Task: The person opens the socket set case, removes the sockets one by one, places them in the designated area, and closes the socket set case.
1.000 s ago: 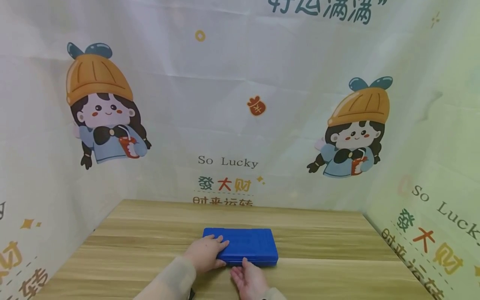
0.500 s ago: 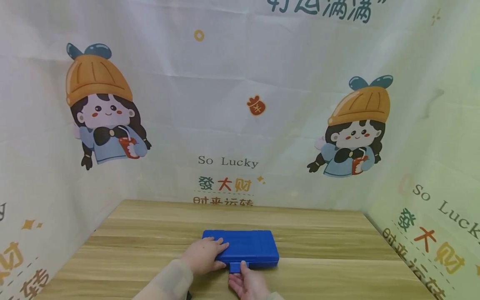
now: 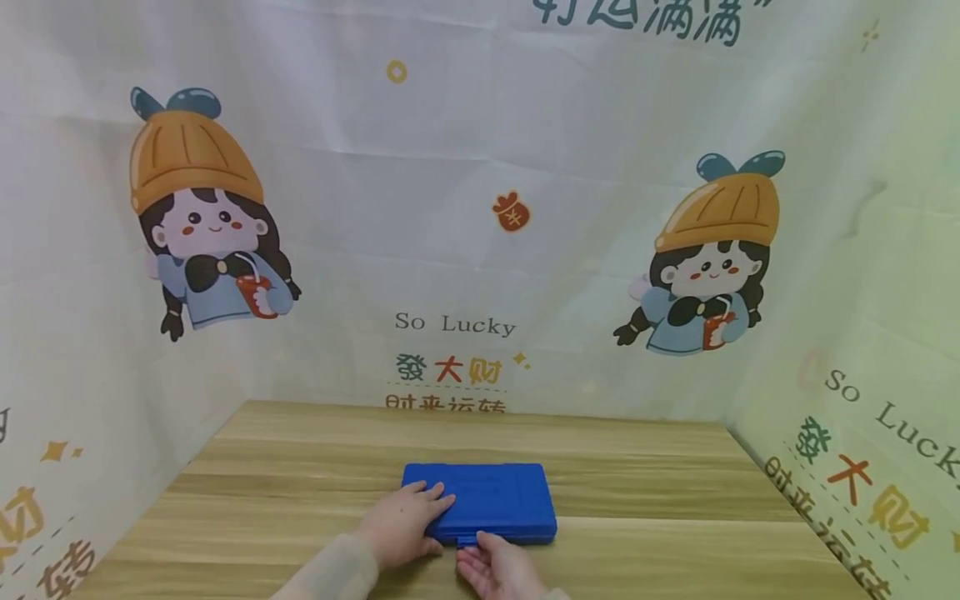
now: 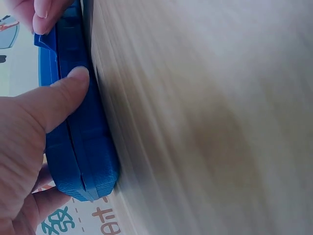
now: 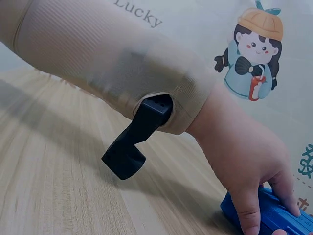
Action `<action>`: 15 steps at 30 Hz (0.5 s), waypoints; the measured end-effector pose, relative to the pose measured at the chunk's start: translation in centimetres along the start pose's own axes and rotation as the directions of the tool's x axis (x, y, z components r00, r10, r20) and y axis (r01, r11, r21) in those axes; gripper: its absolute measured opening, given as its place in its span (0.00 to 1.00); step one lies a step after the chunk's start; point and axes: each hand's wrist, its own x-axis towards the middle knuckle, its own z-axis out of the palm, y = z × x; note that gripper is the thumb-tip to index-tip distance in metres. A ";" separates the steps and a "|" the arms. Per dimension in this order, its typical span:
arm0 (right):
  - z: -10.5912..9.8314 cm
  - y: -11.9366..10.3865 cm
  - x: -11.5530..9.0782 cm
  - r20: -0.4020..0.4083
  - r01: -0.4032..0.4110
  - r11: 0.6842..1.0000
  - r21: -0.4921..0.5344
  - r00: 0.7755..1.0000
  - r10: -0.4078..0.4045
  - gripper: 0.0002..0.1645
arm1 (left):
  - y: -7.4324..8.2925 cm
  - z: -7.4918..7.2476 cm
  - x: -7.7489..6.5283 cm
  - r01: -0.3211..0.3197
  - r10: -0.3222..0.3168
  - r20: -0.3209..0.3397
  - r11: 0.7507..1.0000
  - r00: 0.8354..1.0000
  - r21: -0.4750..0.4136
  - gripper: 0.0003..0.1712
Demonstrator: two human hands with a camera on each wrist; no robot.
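A blue plastic case (image 3: pixel 498 500) lies flat on the table with its lid down. My left hand (image 3: pixel 401 521) holds its left part, fingers spread over the lid and thumb against the front side. In the left wrist view, that thumb (image 4: pixel 71 93) lies across the seam on the side of the case (image 4: pixel 88 142). At the front edge my right hand (image 3: pixel 502 568) pinches the blue latch (image 3: pixel 467 542), thumb on top and the other fingers below. The latch (image 4: pixel 46 41) stands out from the case in the left wrist view. What the case contains is hidden.
The wood-grain table (image 3: pixel 637 492) stretches out around the case. Behind it and at both sides hangs a printed cloth (image 3: pixel 465 167) with cartoon figures. A black mount (image 5: pixel 137 139) sticks out of the left sleeve (image 5: pixel 122 63).
The latch came into view as a flap under my right thumb, and now less of it shows. The case has shifted slightly towards me. My left hand has stayed on the lid.
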 end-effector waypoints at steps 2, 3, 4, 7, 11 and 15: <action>0.0 0.0 0.0 0.000 -0.005 1.000 0.000 1.000 0.005 0.15 | 0.0 0.1 -0.1 -0.006 0.006 -0.007 1.000 1.000 0.004 0.35; 0.0 0.0 0.0 -0.001 -0.008 1.000 0.001 1.000 0.008 0.15 | 0.0 0.1 -0.1 -0.009 0.009 -0.011 1.000 1.000 0.010 0.35; -0.1 -0.1 0.1 -0.001 -0.018 1.000 0.010 1.000 0.018 0.14 | 0.0 0.1 -0.1 -0.011 0.011 -0.013 1.000 1.000 0.016 0.34; 0.0 -0.2 -0.1 0.009 -0.005 1.000 0.010 1.000 0.005 0.12 | 0.2 0.1 -0.2 -0.013 0.013 -0.018 1.000 1.000 0.008 0.36; 0.2 -0.5 -0.8 0.036 0.038 0.999 -0.001 0.999 -0.037 0.11 | 0.1 -0.2 -0.4 -0.017 0.016 -0.023 0.999 1.000 -0.044 0.37; 0.3 -1.0 -1.2 0.068 0.065 0.998 -0.001 0.996 -0.065 0.11 | -0.3 -0.8 -0.5 -0.042 0.040 -0.036 0.998 0.999 -0.051 0.31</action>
